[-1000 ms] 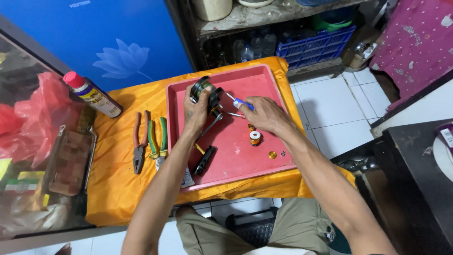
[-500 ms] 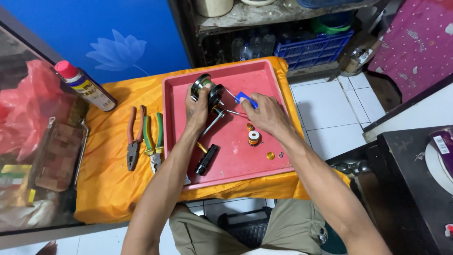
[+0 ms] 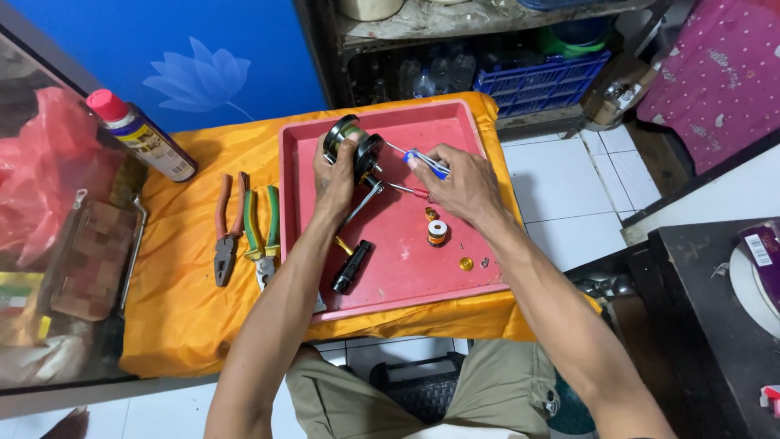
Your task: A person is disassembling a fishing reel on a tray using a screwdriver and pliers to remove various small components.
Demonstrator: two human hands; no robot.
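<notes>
Black spinning fishing reel [image 3: 351, 150] is gripped by left hand [image 3: 335, 175] at far left corner of red plastic tray [image 3: 467, 268] | blue-handled screwdriver [image 3: 424, 161] is pinched by right hand [image 3: 459, 187] | tip is best kept square, reel braced steady | small orange-and-white spool [image 3: 437, 232] is left clear.

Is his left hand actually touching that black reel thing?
Touching. The head view shows the left hand wrapped around the reel, fingers pressed on its body above the red tray.
</notes>
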